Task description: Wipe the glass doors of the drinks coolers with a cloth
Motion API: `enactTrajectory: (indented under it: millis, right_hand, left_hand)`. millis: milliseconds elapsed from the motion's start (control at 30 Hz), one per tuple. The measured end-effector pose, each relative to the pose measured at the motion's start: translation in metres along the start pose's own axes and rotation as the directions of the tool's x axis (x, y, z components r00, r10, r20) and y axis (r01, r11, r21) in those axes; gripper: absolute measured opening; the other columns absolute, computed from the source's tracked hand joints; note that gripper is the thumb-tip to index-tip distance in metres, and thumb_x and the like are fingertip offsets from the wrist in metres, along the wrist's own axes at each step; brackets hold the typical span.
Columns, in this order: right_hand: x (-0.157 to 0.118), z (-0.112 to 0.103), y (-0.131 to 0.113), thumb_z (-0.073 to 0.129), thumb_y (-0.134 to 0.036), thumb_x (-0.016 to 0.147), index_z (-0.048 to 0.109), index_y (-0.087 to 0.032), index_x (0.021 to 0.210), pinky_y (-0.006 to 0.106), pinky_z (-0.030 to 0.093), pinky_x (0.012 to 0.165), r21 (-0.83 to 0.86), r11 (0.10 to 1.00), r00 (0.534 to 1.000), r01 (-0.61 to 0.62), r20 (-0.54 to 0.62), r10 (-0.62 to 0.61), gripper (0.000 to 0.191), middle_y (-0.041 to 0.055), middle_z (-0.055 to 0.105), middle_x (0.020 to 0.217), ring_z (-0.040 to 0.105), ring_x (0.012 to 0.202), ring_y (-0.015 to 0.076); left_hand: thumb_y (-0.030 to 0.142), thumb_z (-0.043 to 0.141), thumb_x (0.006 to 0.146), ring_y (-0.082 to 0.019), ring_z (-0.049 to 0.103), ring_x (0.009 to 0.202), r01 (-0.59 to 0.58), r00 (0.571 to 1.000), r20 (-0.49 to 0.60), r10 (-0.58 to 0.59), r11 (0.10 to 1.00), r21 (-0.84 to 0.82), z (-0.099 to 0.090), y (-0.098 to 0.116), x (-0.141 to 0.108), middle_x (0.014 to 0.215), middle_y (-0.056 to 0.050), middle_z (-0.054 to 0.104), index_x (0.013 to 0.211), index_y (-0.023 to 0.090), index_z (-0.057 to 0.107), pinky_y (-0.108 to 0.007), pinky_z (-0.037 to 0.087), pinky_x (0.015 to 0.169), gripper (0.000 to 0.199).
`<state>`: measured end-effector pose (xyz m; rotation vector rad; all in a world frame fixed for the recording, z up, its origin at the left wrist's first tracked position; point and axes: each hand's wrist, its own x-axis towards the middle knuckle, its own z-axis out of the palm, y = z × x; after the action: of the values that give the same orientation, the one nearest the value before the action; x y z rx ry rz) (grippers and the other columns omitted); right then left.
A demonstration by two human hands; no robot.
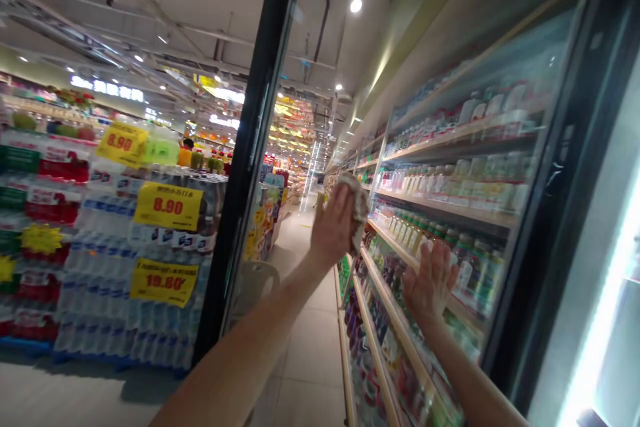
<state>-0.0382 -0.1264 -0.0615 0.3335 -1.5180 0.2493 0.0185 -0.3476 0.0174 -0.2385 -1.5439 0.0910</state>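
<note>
My left hand [330,227] is raised in front of a glass door pane, with its fingers pressed over a crumpled, light brownish cloth [359,210]. The cloth appears to lie against the glass. Lower and to the right, my right hand [430,280] is held up with its fingers apart and nothing in it. It seems to rest on the pane, though contact is hard to confirm. Black door frame bars [240,173] border the glass on the left and on the right.
Shelves of bottles [460,180] show through or in the glass on the right. At left stand stacked bottle packs [100,267] with yellow price signs [167,205]. A beige plastic chair [257,283] stands behind the glass by the tiled aisle [310,347]. A bright light strip [600,320] runs down the far right.
</note>
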Motion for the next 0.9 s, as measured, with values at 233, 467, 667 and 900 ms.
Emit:
enactTrajectory:
  millis: [233,467,667,900]
  right_hand:
    - [0.000,0.000,0.002,0.039,-0.030,0.087,0.021,-0.019,0.144,0.055,0.027,0.104,-0.018,1.000,0.999,0.025,-0.042,-0.025,0.061,0.0175,0.036,0.144,0.025,0.137,0.0297]
    - [0.001,-0.003,0.001,0.039,-0.032,0.087,0.023,-0.018,0.144,0.055,0.025,0.105,0.002,1.000,1.000,-0.010,-0.012,0.010,0.060,0.0172,0.034,0.145,0.024,0.138,0.0298]
    - [0.001,-0.002,0.002,0.038,-0.032,0.088,0.023,-0.018,0.144,0.054,0.024,0.106,0.000,1.000,1.000,0.018,-0.020,-0.018,0.060,0.0170,0.035,0.144,0.024,0.138,0.0289]
    - [0.002,-0.003,-0.001,0.039,-0.033,0.087,0.023,-0.020,0.144,0.054,0.025,0.106,0.012,1.000,1.000,-0.010,-0.016,0.011,0.060,0.0158,0.035,0.145,0.024,0.138,0.0293]
  left_hand:
    - [0.027,0.035,0.090,-0.022,0.027,0.137,-0.178,0.984,-0.001,0.178,0.984,0.007,-0.001,0.006,-0.007,0.140,-0.011,0.043,0.133,0.011,0.042,-0.045,0.013,0.115,0.046]
    - [0.024,0.031,0.091,-0.024,0.026,0.138,-0.087,0.996,0.028,0.086,0.996,0.011,0.004,0.021,0.018,0.144,-0.011,0.038,0.135,0.015,0.040,-0.050,0.020,0.112,0.046]
    - [0.029,0.034,0.092,-0.022,0.027,0.137,-0.315,0.942,0.107,0.318,0.948,-0.049,0.003,0.030,-0.021,0.143,-0.007,0.040,0.132,0.019,0.043,-0.048,0.012,0.115,0.043]
    - [0.023,0.041,0.088,-0.026,0.019,0.140,0.130,0.990,-0.066,-0.124,0.988,0.087,-0.021,-0.043,-0.053,0.140,-0.018,0.041,0.129,0.013,0.045,-0.051,0.014,0.113,0.043]
